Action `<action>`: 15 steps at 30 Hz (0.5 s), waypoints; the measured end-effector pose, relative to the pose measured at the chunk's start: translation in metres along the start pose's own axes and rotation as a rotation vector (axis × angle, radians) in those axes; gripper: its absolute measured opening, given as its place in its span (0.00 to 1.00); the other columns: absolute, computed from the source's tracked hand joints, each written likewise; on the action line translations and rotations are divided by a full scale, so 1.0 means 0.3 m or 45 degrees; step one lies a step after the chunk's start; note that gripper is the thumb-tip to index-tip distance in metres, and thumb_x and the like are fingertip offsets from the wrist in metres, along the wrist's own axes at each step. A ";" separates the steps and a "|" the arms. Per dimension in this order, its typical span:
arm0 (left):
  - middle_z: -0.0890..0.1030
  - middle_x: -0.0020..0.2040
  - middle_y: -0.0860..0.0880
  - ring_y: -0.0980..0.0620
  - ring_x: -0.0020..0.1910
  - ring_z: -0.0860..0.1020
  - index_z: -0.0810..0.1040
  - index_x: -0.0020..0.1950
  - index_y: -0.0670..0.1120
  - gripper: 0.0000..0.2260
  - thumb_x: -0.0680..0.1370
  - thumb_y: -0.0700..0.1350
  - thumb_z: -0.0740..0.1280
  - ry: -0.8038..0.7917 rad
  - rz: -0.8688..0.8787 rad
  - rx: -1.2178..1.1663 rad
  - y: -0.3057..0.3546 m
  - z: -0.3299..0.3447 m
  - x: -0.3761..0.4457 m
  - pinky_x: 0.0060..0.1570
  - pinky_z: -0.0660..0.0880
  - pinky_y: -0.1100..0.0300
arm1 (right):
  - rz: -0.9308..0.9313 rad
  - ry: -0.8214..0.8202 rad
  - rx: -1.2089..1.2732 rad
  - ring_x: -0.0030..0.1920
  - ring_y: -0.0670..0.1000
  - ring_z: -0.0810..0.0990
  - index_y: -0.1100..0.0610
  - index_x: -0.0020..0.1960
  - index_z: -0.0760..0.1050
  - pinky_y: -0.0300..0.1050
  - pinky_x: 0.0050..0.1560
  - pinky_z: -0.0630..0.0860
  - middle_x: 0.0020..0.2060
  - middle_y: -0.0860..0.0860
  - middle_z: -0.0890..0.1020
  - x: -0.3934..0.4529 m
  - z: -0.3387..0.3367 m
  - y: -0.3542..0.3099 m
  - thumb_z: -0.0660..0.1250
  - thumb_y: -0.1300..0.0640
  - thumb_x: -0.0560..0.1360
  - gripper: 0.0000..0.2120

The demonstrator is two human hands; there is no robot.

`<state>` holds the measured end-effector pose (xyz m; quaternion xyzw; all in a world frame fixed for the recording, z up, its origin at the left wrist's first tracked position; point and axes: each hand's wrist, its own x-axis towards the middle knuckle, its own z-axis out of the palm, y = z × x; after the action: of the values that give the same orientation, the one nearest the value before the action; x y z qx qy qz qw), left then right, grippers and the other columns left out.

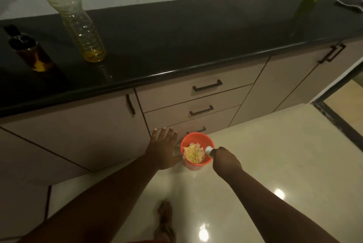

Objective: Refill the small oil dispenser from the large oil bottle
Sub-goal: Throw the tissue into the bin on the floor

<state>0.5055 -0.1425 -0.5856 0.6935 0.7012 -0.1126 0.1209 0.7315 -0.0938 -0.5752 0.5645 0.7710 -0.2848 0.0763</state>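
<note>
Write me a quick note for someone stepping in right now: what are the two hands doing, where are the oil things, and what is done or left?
Left hand: open, fingers spread, beside the orange bin on the floor.
Right hand: gripping a small white object at the bin's rim; the bin holds crumpled yellowish scraps.
Large oil bottle: upright on the black counter, cap on, only a little oil at its bottom.
Small oil dispenser: upright to its left, dark top on, holding oil.
Done: the pour looks finished, judging by the nearly empty bottle.
Left: apparently just tidying up.
</note>
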 end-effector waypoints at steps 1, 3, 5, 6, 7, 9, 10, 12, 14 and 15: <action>0.79 0.64 0.40 0.37 0.63 0.78 0.78 0.65 0.41 0.40 0.69 0.71 0.55 0.001 0.012 0.012 -0.001 0.008 0.024 0.61 0.69 0.35 | 0.017 -0.017 -0.003 0.64 0.56 0.73 0.45 0.70 0.67 0.46 0.62 0.68 0.63 0.53 0.73 0.014 0.003 0.000 0.52 0.53 0.81 0.18; 0.70 0.72 0.40 0.36 0.71 0.69 0.70 0.72 0.41 0.41 0.71 0.71 0.56 -0.025 0.047 -0.038 -0.004 0.028 0.072 0.69 0.60 0.35 | 0.011 -0.053 -0.037 0.64 0.55 0.72 0.45 0.71 0.66 0.46 0.64 0.67 0.64 0.53 0.72 0.046 0.003 0.004 0.52 0.55 0.81 0.19; 0.65 0.75 0.40 0.36 0.74 0.65 0.65 0.75 0.42 0.43 0.71 0.72 0.54 -0.022 0.048 -0.086 -0.006 0.046 0.116 0.71 0.54 0.35 | 0.008 -0.075 -0.072 0.64 0.55 0.73 0.44 0.71 0.66 0.46 0.64 0.68 0.64 0.52 0.72 0.082 0.006 0.015 0.53 0.56 0.81 0.19; 0.66 0.75 0.40 0.35 0.73 0.65 0.65 0.75 0.42 0.43 0.71 0.72 0.53 -0.009 0.054 -0.101 -0.012 0.053 0.141 0.71 0.54 0.34 | 0.024 -0.078 -0.070 0.64 0.54 0.73 0.44 0.70 0.66 0.46 0.64 0.68 0.63 0.52 0.73 0.101 0.007 0.022 0.53 0.56 0.81 0.19; 0.65 0.75 0.40 0.36 0.74 0.64 0.64 0.76 0.42 0.43 0.71 0.72 0.53 -0.049 0.057 -0.103 -0.020 0.058 0.166 0.72 0.53 0.35 | 0.039 -0.082 -0.060 0.64 0.54 0.73 0.44 0.70 0.66 0.46 0.64 0.68 0.63 0.52 0.73 0.126 0.008 0.031 0.53 0.56 0.81 0.19; 0.61 0.78 0.41 0.37 0.76 0.59 0.59 0.78 0.44 0.43 0.72 0.70 0.57 -0.075 0.085 -0.077 -0.034 0.073 0.211 0.73 0.48 0.37 | 0.070 -0.094 -0.051 0.63 0.54 0.74 0.43 0.69 0.67 0.45 0.63 0.69 0.61 0.52 0.74 0.169 0.013 0.049 0.53 0.56 0.81 0.19; 0.62 0.77 0.41 0.37 0.76 0.60 0.60 0.77 0.44 0.42 0.72 0.70 0.58 -0.066 0.093 -0.075 -0.045 0.080 0.233 0.73 0.49 0.37 | 0.073 -0.101 -0.064 0.62 0.54 0.74 0.42 0.69 0.67 0.45 0.62 0.70 0.60 0.53 0.75 0.197 0.023 0.058 0.53 0.57 0.80 0.20; 0.72 0.71 0.41 0.37 0.70 0.71 0.71 0.72 0.44 0.41 0.69 0.71 0.59 -0.137 0.134 0.003 -0.068 0.103 0.276 0.69 0.61 0.35 | 0.092 -0.116 -0.076 0.60 0.54 0.75 0.41 0.68 0.67 0.46 0.60 0.71 0.58 0.52 0.75 0.237 0.050 0.074 0.53 0.58 0.80 0.21; 0.80 0.63 0.42 0.39 0.60 0.79 0.79 0.64 0.45 0.40 0.65 0.73 0.60 -0.196 0.100 0.025 -0.092 0.135 0.307 0.61 0.70 0.37 | 0.118 -0.128 -0.064 0.60 0.53 0.76 0.39 0.68 0.67 0.45 0.59 0.71 0.59 0.50 0.75 0.265 0.083 0.090 0.53 0.57 0.80 0.20; 0.79 0.64 0.42 0.39 0.62 0.78 0.78 0.65 0.44 0.41 0.64 0.73 0.60 -0.225 0.132 0.041 -0.098 0.147 0.331 0.63 0.69 0.37 | 0.135 -0.138 -0.044 0.61 0.52 0.75 0.38 0.67 0.67 0.44 0.58 0.71 0.60 0.49 0.75 0.283 0.105 0.105 0.53 0.56 0.80 0.20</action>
<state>0.4759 -0.0632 -0.6599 0.7181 0.6491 -0.1784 0.1768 0.7240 -0.0339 -0.6495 0.5869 0.7396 -0.2971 0.1425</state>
